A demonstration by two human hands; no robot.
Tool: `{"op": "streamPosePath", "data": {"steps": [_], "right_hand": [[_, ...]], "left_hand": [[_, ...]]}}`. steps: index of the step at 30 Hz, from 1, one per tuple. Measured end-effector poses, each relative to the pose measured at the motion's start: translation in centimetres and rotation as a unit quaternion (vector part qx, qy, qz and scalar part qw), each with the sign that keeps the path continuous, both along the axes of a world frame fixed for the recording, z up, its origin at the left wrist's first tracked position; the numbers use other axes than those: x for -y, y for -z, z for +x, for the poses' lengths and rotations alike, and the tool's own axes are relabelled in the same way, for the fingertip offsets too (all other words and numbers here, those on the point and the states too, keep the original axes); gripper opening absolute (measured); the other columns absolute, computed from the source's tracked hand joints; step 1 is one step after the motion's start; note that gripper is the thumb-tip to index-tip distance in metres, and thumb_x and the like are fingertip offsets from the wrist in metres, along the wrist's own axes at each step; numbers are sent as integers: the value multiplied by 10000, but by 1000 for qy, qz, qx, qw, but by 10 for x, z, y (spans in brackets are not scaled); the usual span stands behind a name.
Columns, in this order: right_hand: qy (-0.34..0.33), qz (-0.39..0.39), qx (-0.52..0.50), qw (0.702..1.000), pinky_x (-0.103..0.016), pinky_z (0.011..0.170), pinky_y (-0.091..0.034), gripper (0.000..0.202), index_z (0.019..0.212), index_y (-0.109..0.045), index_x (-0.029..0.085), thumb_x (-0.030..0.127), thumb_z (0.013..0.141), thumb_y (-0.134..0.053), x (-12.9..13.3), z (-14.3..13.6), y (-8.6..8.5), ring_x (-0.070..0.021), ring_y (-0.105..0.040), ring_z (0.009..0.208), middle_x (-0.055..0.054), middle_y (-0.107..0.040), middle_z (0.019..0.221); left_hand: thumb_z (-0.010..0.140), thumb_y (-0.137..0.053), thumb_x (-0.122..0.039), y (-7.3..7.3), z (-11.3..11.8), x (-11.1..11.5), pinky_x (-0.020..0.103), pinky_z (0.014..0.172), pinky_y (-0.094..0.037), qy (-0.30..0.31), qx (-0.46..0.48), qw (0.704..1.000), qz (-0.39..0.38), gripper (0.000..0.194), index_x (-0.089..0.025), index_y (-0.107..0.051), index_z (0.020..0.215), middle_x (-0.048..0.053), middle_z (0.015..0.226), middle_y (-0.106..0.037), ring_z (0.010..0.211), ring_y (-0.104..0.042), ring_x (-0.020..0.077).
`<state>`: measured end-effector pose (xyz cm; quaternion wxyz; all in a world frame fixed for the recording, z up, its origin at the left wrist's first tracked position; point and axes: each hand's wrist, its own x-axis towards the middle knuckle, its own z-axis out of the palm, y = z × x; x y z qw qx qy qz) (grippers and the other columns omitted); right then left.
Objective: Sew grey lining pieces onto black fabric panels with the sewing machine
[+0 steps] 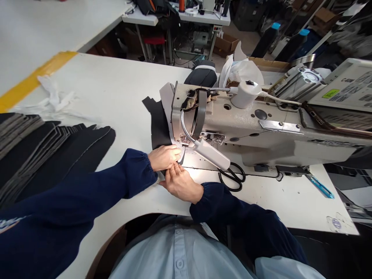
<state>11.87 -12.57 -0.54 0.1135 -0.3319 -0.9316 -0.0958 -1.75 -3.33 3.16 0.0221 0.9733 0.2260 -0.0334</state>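
Got black fabric here, flat on the white table, tabbed at the far left corner, with a pale grey strip along its right edge, close beside the sewing machine

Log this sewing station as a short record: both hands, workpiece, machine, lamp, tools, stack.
Left hand: on the dark piece
Right hand: close beside the left hand, at the workpiece
Workpiece: the dark piece, lying alongside a pale strip
Sewing machine: pale, extending rightward
Lamp: white, tilted
Tools: black scissor handles; blue-handled tool farther right
Stack: layered dark pieces, left
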Motion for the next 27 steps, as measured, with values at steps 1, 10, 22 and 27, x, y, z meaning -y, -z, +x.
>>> {"op": "streamPosePath", "data": {"steps": [1, 10, 22, 27], "right_hand": [[6, 3, -4, 1000, -491, 822, -542, 401, 1062, -627, -91, 238, 988, -410, 0, 0, 2, -337, -680, 975, -337, -670, 1011], [46, 6, -50, 998, -464, 832, -526, 278, 979, -653, -23, 118, 951, -415, -13, 3, 14, -312, -647, 996, -274, -676, 968], [59, -9, -58, 997, -480, 903, -507, 297, 1021, -654, -15, 54, 926, -381, -31, 8, 21, -304, -641, 1004, -261, -669, 1029], [81, -60, -54, 993, -520, 1010, -436, 361, 1211, -562, -80, 104, 950, -394, -36, 8, 19, -343, -572, 1170, -339, -563, 1247]], "left_hand": [[851, -580, -173, 0, 1, -1, 282, 690, -442, -2, -4, 1000, 0, 61, -150, -636, 846, 61, 845, -612, 896, -530, 195], [863, -563, -177, 4, 13, -10, 270, 710, -442, -42, 7, 999, 15, 101, -157, -652, 821, 45, 803, -605, 857, -552, 184], [918, -479, -158, 23, -4, -14, 270, 923, -450, -21, 71, 997, -4, 210, -134, -675, 989, 72, 956, -672, 969, -578, 178], [868, -563, -154, 19, 1, -32, 258, 828, -465, -44, 64, 997, -5, 129, -142, -688, 898, 62, 856, -675, 902, -600, 182]]}}
